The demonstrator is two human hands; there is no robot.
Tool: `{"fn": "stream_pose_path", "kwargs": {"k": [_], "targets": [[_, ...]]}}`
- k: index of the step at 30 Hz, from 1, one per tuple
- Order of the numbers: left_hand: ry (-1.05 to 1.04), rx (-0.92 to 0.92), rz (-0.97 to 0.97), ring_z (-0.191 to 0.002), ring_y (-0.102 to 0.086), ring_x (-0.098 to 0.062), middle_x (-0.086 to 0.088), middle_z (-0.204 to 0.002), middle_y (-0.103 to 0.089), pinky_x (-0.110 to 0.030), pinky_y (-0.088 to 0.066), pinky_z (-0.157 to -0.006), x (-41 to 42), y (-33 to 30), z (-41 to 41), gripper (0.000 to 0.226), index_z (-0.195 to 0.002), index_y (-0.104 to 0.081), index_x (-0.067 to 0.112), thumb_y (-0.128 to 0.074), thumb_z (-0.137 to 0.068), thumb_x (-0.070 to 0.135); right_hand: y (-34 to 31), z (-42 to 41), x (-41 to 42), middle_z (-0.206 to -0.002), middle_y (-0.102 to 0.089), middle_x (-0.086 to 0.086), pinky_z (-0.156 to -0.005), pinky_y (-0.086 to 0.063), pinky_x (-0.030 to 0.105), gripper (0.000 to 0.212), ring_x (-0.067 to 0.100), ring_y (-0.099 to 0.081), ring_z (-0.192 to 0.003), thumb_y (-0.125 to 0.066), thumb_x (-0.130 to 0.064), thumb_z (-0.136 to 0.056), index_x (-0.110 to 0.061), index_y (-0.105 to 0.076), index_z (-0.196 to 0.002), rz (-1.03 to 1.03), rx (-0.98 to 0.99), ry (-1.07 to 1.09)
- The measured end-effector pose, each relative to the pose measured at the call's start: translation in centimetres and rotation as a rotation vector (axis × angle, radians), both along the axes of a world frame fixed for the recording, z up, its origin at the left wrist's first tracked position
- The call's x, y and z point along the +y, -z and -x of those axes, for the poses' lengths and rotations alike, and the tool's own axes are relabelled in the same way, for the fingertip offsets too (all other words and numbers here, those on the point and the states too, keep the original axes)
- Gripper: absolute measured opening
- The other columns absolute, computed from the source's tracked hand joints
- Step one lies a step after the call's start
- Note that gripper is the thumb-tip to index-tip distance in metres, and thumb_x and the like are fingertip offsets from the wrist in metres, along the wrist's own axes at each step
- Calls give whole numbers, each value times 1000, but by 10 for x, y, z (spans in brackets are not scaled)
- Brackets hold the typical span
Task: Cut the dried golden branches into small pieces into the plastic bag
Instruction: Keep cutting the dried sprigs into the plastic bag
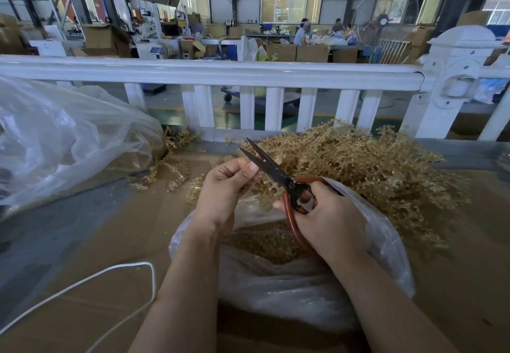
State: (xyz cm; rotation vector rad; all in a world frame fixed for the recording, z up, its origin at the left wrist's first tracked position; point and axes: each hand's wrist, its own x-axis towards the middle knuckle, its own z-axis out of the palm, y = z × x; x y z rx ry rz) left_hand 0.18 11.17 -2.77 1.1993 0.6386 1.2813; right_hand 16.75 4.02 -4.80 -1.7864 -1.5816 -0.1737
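A large heap of dried golden branches (367, 167) lies on the cardboard-covered table at the right. In front of me stands an open clear plastic bag (289, 286) holding several cut golden pieces (267, 242). My right hand (328, 220) grips the red handles of black-bladed scissors (271, 169), whose blades are parted and point up and left. My left hand (226, 187) pinches a small golden branch piece (265, 192) beside the blades, above the bag's mouth.
A big crumpled clear plastic bag (63, 143) lies at the left. Loose golden sprigs (171, 173) are scattered between it and my hands. A white cord (110, 272) loops at the lower left. A white railing (248, 76) runs along the table's far edge.
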Motion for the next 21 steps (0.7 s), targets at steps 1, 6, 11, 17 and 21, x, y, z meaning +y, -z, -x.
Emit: {"fn": "stream_pose_path", "kwargs": {"k": [1, 6, 11, 17, 21], "targets": [[1, -1, 3, -68, -54, -10, -1, -71, -62, -21, -49, -77, 0, 0, 0, 9, -71, -74, 18, -69, -78, 20, 0, 0, 0, -71, -67, -11, -54, -48, 25, 57, 9, -61, -64, -59, -78, -74, -22, -62, -82, -6, -2, -4], [-16, -13, 10, -67, -53, -9, -2, -72, -60, -19, -49, -74, 2, 0, -1, 8, -79, -70, 12, -66, -85, 13, 0, -1, -1, -70, -67, -10, -52, -46, 24, 59, 10, -61, -62, -57, -79, -73, -21, -63, -80, -37, -4, -19], [-42, -22, -36, -67, -58, -6, 0, -73, -65, -16, -50, -70, 4, 2, -3, 7, -86, -71, 6, -64, -88, 8, -1, -1, -1, -68, -65, -12, -49, -41, 22, 64, 7, -54, -58, -51, -83, -72, -21, -64, -80, -54, -16, -17], [-28, 124, -201, -78, -64, -8, 1, -81, -72, -18, -51, -75, 5, 5, -4, 18, -85, -71, 6, -57, -93, -2, -5, 0, -5, -61, -47, -18, -46, -24, 10, 60, 5, -43, -54, -53, -79, -73, -20, -56, -77, -101, -10, -40], [-51, 163, -234, -77, -61, -10, -5, -83, -69, -19, -50, -75, 8, 7, -3, 12, -91, -65, -12, -59, -92, -1, -5, -1, -5, -59, -44, -18, -45, -24, 10, 58, 3, -40, -52, -51, -79, -73, -22, -52, -75, -94, -9, -45]]}}
